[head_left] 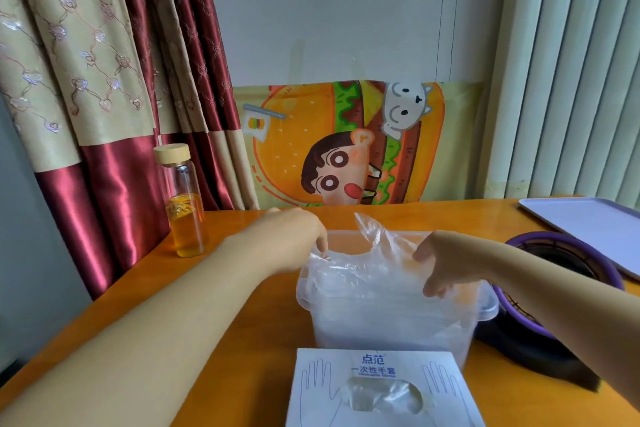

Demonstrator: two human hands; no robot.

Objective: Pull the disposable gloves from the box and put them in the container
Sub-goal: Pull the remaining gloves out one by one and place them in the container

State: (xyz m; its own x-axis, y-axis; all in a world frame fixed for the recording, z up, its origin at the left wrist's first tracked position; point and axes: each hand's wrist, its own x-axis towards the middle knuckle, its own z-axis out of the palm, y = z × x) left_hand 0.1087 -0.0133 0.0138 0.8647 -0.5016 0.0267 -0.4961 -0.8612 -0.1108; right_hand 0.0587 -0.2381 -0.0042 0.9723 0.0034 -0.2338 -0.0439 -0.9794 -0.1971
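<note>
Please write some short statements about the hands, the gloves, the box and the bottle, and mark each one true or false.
1. The left hand and the right hand are both on the gloves at the container. True.
2. The glove box lies behind the container. False: it lies in front, nearer the camera.
3. The bottle holds orange liquid. True.
4. The container is empty. False: clear gloves fill it.

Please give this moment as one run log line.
left hand: holds glove edge | right hand: pinches glove | glove: over container, partly inside | box: near edge, gloves showing in opening
</note>
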